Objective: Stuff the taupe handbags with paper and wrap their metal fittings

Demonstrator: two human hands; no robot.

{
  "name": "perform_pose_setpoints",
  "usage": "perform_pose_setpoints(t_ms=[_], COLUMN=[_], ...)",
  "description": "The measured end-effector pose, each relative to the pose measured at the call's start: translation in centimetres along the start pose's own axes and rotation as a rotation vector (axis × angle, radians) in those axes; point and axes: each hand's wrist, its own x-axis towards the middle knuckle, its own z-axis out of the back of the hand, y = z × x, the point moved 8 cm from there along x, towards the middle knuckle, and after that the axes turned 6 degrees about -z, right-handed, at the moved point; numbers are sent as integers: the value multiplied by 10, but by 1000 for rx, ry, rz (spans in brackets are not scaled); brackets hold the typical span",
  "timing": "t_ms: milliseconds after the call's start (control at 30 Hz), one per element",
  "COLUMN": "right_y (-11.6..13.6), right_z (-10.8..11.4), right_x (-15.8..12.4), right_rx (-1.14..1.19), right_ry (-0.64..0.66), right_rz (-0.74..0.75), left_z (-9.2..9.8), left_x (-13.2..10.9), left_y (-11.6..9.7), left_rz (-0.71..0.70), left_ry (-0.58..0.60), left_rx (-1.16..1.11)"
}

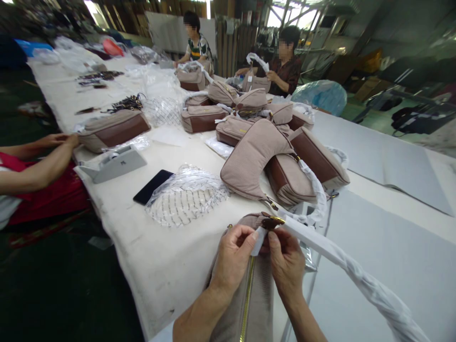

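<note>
A beige handbag [254, 304] with a gold zipper lies at the table's near edge under my hands. My left hand [233, 256] is closed, pinching a white tissue wrap [259, 241] at the bag's strap end. My right hand [287, 261] is closed on the same spot, by the brown tab and gold ring [272, 221]. A long strap wrapped in white tissue [356, 273] runs from there to the lower right.
Several beige and brown handbags [285, 161] pile up mid-table. A plastic bag of netting [187, 194], a black phone [153, 186] and a tape dispenser [116, 164] lie to the left. A person's arms [39, 161] rest at the left edge; two people sit at the far end.
</note>
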Motion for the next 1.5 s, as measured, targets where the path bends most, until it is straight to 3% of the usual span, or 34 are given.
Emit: perform_pose_setpoints(t_ms=[67,167,267,333,433,500,600,700,767,833,900,967,1067,1133,1200,1300,1500], right_y=[-10,-4,13,20,19,19,25,47,65,76,79,78,71,68,66,68,76], right_z=[8,15,-8,-22,-26,-26,-14,13,12,-3,-15,-24,-28,-27,-27,-28,-43], right_x=[1,15,33,36,22,2,-26,-44,-49,-47,-39,-28,-18,-17,-19,-19,-15], right_rx=[-1,-120,-48,1,-92,-122,-145,-338,-443,-526,-614,-625,-549,-529,-526,-550,-715], right_ry=[-55,-72,214,288,82,-11,-94,-214,-63,238,440,548,567,536,517,533,672], right_rz=[-10,151,250,187,25,12,164,460,667,770,755,663,534,524,531,534,499], left_z=[1,-2,-4,0,10,16,25,26,20,11,5,5,16,23,27,29,32], left_x=[-1,-2,1,5,8,5,-3,-9,-12,-17,-21,-23,-19,-18,-20,-21,-24], left_y=[-3,-6,-7,-7,-4,-6,-16,-30,-40,-48,-54,-54,-34,-14,-1,2,-18], left_rz=[-31,-76,-114,-116,-62,-45,-128,-290,-427,-578,-700,-714,-460,-244,-114,-101,-305], left_ry=[-17,3,27,29,104,202,262,225,220,227,228,225,196,168,132,85,16], left_rx=[66,194,258,252,208,221,356,516,600,670,706,665,410,240,159,145,297])
